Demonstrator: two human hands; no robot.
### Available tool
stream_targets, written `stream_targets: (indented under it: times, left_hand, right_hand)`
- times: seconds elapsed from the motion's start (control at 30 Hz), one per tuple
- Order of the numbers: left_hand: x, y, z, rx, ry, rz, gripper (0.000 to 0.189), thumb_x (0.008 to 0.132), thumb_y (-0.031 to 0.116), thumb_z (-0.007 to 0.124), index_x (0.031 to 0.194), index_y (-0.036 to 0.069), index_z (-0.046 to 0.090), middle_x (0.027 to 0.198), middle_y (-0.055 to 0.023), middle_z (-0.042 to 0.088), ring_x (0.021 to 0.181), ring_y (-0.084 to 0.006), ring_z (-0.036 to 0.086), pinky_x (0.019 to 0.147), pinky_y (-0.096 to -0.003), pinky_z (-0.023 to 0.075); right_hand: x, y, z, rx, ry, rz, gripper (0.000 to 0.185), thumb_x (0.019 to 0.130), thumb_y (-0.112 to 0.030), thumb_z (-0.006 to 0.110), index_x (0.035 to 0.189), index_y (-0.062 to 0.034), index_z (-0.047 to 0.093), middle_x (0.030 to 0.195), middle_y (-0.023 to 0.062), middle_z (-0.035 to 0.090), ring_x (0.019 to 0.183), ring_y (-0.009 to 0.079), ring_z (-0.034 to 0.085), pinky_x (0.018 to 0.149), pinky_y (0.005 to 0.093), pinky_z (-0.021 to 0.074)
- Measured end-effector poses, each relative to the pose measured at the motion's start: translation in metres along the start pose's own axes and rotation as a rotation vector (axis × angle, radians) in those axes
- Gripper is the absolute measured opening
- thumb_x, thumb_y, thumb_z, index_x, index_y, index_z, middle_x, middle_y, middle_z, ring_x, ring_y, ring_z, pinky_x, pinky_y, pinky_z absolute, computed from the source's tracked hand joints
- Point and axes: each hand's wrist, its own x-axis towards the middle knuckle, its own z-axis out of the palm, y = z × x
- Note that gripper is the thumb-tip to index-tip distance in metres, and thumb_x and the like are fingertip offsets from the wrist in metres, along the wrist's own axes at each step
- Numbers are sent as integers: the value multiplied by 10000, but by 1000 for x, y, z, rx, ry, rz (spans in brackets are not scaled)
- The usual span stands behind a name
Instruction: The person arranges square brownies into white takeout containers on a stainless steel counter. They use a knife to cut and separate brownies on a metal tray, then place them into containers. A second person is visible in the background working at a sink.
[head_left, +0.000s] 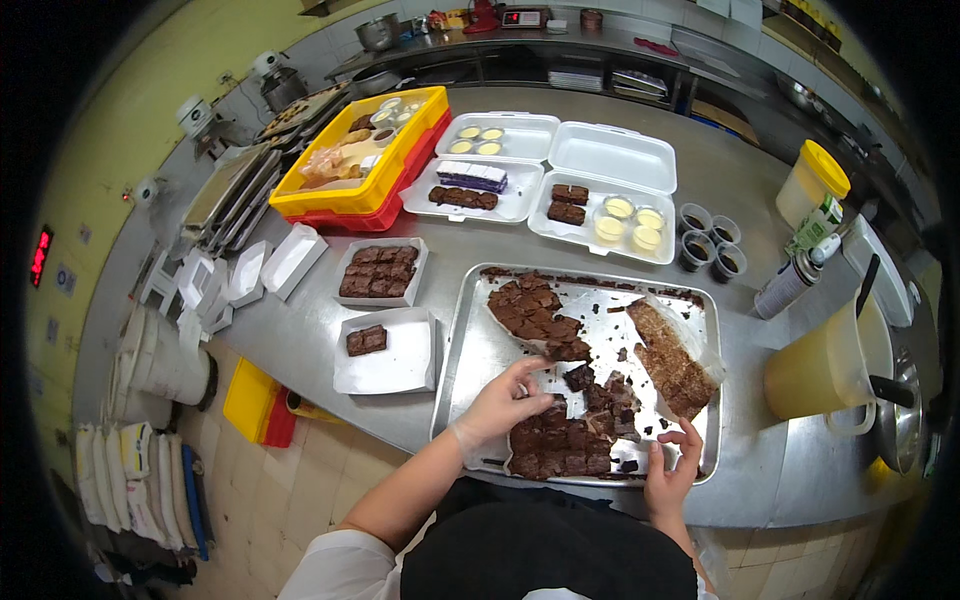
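Observation:
A metal sheet pan (469, 360) lies in front of me with brownie pieces and crumbs in it. My left hand (504, 405), in a clear plastic glove, is over its left half with thumb and fingers apart. Its fingertips are beside a brownie slab (536, 315) above and cut brownies (562, 446) below; whether they touch is unclear. My right hand (673, 469) is spread at the pan's lower right, below a brownie slab on paper (671, 364). Left of the pan, one white paper box (405, 360) holds a small brownie piece; another box (379, 271) holds several brownies.
Two foam containers (611, 154) with desserts stand open behind the pan. Cups of dark liquid (697, 247), a spray can (787, 283) and a pitcher (817, 371) stand to the right. Stacked yellow and red crates (375, 191) and folded white boxes (294, 262) are at left.

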Motion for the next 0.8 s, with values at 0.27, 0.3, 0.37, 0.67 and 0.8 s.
stream_targets:
  times: [0.27,0.3,0.37,0.67,0.8]
  left_hand:
    - [-48,-6,22,-203,-33,-182,618,896,183,669,1380,-6,334,1361,-142,462,1245,-198,444,1031,-354,390]
    - [-50,-6,25,-181,-15,-160,608,907,190,653,1383,-5,330,1351,-138,469,1240,-198,449,1034,-354,388]
    - [-51,-4,30,-128,38,-152,588,929,205,623,1389,-4,322,1332,-128,485,1228,-198,459,1039,-354,384]
    - [-33,12,25,-660,160,-175,651,975,501,418,1446,68,293,1398,-100,451,1263,-247,465,1065,-411,389]
    - [-22,22,32,-804,122,-230,735,941,621,329,1440,82,315,1411,-110,451,1275,-265,466,1069,-435,393]
  right_hand:
    - [4,-2,0,-83,-11,-48,495,826,-9,609,1293,-16,445,924,80,564,910,168,538,913,322,389]
    - [4,-1,-2,-108,-15,-61,495,824,-10,610,1292,-16,446,925,82,565,911,171,540,911,324,390]
    - [7,1,-3,-38,19,-26,502,807,-44,653,1277,-29,477,945,82,575,937,190,520,916,348,374]
    - [14,-10,-4,192,-15,-23,537,823,-117,658,1304,-11,444,1057,105,551,993,192,525,913,336,396]
    - [20,-28,19,662,-245,357,706,863,-195,652,1447,-89,271,1316,131,415,1126,207,444,962,359,384]
